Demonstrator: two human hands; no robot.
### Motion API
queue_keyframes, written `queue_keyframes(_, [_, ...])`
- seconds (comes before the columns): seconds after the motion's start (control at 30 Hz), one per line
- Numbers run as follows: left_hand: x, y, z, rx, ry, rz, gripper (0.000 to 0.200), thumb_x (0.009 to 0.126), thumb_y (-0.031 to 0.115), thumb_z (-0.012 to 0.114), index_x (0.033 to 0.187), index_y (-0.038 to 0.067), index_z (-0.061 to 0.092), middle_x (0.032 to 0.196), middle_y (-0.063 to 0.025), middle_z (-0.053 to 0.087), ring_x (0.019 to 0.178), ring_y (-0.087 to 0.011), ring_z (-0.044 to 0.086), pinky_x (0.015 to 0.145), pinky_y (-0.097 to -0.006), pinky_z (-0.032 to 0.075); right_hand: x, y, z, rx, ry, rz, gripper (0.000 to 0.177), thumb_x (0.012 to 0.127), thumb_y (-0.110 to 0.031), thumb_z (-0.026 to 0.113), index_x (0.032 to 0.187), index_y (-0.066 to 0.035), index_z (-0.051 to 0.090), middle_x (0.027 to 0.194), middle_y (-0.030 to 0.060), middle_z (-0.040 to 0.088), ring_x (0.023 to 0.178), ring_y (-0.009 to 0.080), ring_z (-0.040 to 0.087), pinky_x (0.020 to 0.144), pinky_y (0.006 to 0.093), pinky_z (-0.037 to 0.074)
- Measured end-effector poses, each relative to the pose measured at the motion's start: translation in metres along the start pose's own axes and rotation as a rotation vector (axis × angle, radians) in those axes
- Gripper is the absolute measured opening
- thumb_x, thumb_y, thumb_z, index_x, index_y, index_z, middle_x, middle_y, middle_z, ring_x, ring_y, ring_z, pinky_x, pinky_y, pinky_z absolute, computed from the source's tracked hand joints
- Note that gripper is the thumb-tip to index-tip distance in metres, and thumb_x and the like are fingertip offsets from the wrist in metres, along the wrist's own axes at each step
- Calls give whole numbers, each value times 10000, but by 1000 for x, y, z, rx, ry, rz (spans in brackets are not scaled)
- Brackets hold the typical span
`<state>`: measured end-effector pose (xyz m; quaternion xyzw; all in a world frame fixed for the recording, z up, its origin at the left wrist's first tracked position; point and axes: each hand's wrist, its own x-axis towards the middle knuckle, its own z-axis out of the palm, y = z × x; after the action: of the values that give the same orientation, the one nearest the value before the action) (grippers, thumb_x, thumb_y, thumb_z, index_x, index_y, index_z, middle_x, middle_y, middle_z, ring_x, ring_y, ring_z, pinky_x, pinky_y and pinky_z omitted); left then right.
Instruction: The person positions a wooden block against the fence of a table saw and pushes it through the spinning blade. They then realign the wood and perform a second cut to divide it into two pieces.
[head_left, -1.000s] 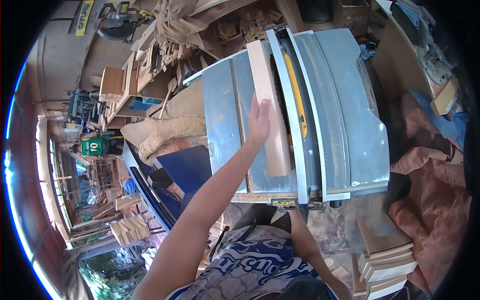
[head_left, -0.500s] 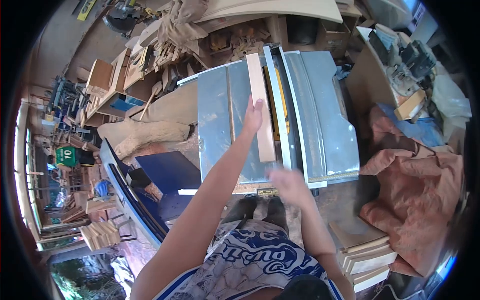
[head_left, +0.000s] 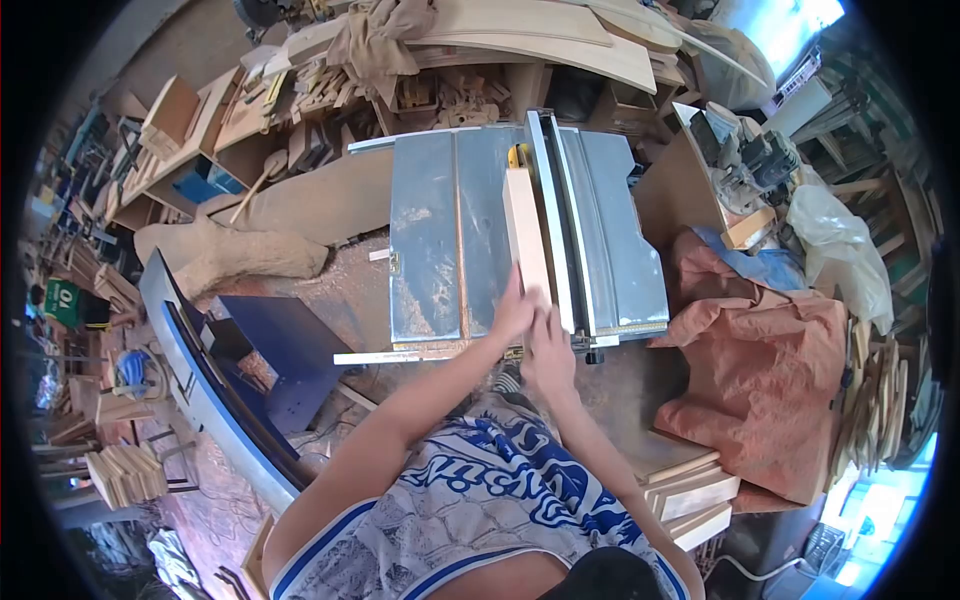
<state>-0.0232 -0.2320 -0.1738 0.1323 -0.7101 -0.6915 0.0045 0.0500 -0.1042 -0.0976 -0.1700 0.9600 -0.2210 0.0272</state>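
A long pale wooden piece (head_left: 526, 225) lies on the grey table of a saw (head_left: 425, 240), alongside the light metal fence (head_left: 550, 210). A yellow part (head_left: 517, 156) shows just beyond its far end. My left hand (head_left: 513, 310) is closed on the left side of the wood near its near end. Right beside it, my right hand (head_left: 548, 345) is at the near end of the wood, fingers together against it. The hands nearly touch, and the fingertips are partly blurred.
Blue panels (head_left: 290, 350) stand at the left, near a large log (head_left: 250, 250). A shelf with wood scraps (head_left: 300, 100) is behind. Reddish cloth (head_left: 760, 390) and stacked boards (head_left: 695, 490) lie at the right. A person in a green shirt (head_left: 62, 302) is far left.
My left hand has moved back to the near end of the wood, and my right hand has come up to it. More of the wood's far part is uncovered. The view has shifted.
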Motion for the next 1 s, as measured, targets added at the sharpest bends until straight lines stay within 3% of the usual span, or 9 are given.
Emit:
queue_keyframes(0.1, [-84, 0, -17, -324, -165, -206, 845, 1015, 184, 677, 1699, 7, 213, 1553, -241, 560, 1437, -332, 548, 1172, -383, 442, -74, 4, -7, -74, 49, -71, 814, 839, -122, 706, 1592, -29, 411, 1577, 294, 449, 1275, 520, 561, 1047, 547, 526])
queue_keyframes(0.3, [-123, -16, -49, -471, -399, -199, 813, 1038, 142, 653, 1693, -42, 208, 1687, -215, 416, 1560, -267, 386, 1256, -359, 347, -135, -15, -4, -79, -51, 166, 823, 831, -88, 718, 1607, -95, 445, 1519, 235, 519, 1197, 486, 611, 986, 519, 567])
queue_keyframes(0.37, [-135, -54, -75, -306, -527, -124, 724, 1058, 145, 620, 1687, 0, 290, 1684, -165, 447, 1526, -262, 442, 1234, -351, 382, -149, -11, -16, -102, 87, 131, 749, 840, -95, 717, 1563, -138, 529, 1458, 201, 576, 1177, 452, 619, 964, 512, 570])
queue_keyframes(0.47, [-140, -146, -109, 23, -869, -529, 537, 1096, 324, 535, 1562, 58, 535, 1526, -107, 628, 1427, -272, 558, 1205, -448, 425, -189, -20, -41, -145, 83, 190, 702, 843, -85, 713, 1528, -156, 578, 1414, 174, 607, 1160, 422, 618, 936, 509, 566])
queue_keyframes(0.5, [-137, -184, -115, 64, -855, -780, 546, 1101, 406, 500, 1511, 57, 590, 1466, -81, 681, 1372, -274, 609, 1186, -466, 446, -205, -20, -45, -154, 47, 230, 697, 846, -86, 712, 1527, -152, 578, 1410, 168, 607, 1158, 417, 614, 931, 508, 562])
queue_keyframes(0.57, [-123, -274, -119, -417, -308, -1101, 581, 1087, 512, 429, 1468, 123, 630, 1441, -51, 687, 1333, -271, 628, 1152, -498, 459, -237, -23, -36, -174, 37, 272, 699, 847, -85, 715, 1529, -150, 575, 1400, 165, 608, 1153, 411, 612, 930, 506, 559])
queue_keyframes(0.63, [-101, -299, -112, -824, 69, -1095, 534, 1086, 493, 418, 1428, 163, 661, 1421, -58, 692, 1275, -283, 649, 1111, -519, 483, -250, -24, -24, -198, 19, 302, 702, 847, -84, 718, 1531, -148, 572, 1389, 162, 610, 1149, 406, 611, 929, 505, 556])
queue_keyframes(0.8, [-53, -268, -88, -1327, 316, -897, 559, 1080, 500, 410, 1501, 179, 590, 1478, -88, 630, 1269, -303, 632, 1126, -552, 465, -250, -26, 0, -188, 72, 329, 751, 835, -64, 716, 1560, -161, 543, 1480, 165, 570, 1137, 411, 604, 918, 509, 554])
queue_keyframes(1.0, [-34, -233, -66, -1503, 398, -798, 566, 1079, 507, 404, 1497, 171, 587, 1465, -92, 631, 1260, -306, 632, 1128, -553, 463, -229, -27, -3, -240, 89, 271, 763, 839, -51, 695, 1573, -191, 537, 1550, 218, 524, 1131, 415, 607, 907, 512, 565])
